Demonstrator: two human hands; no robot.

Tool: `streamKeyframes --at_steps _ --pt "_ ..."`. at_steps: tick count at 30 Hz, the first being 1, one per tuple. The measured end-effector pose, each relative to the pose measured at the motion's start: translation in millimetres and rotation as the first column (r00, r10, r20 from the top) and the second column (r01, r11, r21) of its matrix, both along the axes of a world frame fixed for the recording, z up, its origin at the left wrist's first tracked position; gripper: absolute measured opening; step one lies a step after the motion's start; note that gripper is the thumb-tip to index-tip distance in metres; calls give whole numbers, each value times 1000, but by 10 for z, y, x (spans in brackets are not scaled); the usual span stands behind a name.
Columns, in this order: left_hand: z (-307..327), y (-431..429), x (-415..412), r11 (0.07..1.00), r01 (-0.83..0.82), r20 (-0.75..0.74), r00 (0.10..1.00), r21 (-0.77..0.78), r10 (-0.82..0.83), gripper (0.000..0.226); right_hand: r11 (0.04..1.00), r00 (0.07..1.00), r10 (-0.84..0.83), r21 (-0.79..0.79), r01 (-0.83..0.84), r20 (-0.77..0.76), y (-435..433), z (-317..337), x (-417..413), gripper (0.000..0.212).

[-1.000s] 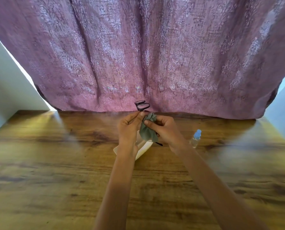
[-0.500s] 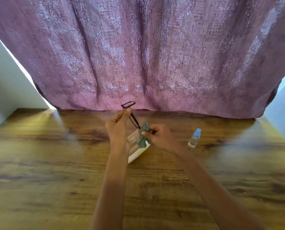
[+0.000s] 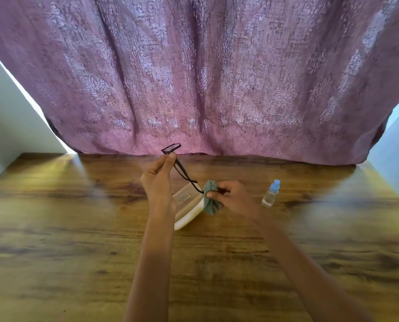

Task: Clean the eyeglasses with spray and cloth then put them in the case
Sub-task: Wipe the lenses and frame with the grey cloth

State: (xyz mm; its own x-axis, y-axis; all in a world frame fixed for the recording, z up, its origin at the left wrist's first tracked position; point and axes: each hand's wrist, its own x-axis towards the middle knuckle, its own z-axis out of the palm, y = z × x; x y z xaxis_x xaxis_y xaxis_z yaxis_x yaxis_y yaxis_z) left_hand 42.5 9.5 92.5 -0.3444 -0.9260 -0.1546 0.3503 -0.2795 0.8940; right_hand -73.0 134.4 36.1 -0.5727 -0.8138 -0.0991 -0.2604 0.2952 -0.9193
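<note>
- Glasses (image 3: pixel 174 156): one pair, held above table (image 3: pixel 77 228); temple runs from far-left down to near-right.
- Left hand (image 3: pixel 158 180) pinches frame.
- Right hand (image 3: pixel 231 197) pinches cloth (image 3: pixel 209 201) around temple tip.
- One case (image 3: pixel 187 210), one bottle (image 3: pixel 271 193).

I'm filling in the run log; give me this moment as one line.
left hand holds eyeglasses | right hand wipes temple with cloth | case open | spray bottle standing

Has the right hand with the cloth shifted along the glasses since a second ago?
Yes. The right hand and cloth have slid down the temple arm, nearer the spray bottle.
</note>
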Motion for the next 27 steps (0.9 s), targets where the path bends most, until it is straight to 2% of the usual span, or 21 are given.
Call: streamKeyframes --at_steps 4,7,15,20,23,25,27 --pt "9 -59 32 1000 9 -17 1000 -26 -10 13 995 997 -74 69 75 -19 136 -84 -128 16" --pt "8 -69 79 995 41 6 999 -86 -41 15 974 987 -152 160 159 -53 246 -184 -252 3" --pt "12 -40 20 959 130 156 983 -250 -92 11 911 952 -188 320 261 -240 341 -322 -359 14" --pt "-15 -50 -10 921 210 279 953 -327 -119 12 880 906 -227 324 348 -357 343 -368 -346 22" --pt "-31 -55 -16 881 262 376 921 -393 -106 18 882 874 -251 274 384 -416 345 -332 -345 25" --pt "-23 -48 -20 840 313 434 895 -443 -104 15 907 885 -274 205 369 -377 333 -272 -349 21" --pt "-9 -47 -24 778 388 511 853 -494 -101 11 923 914 -315 142 358 -255 307 -196 -358 20"
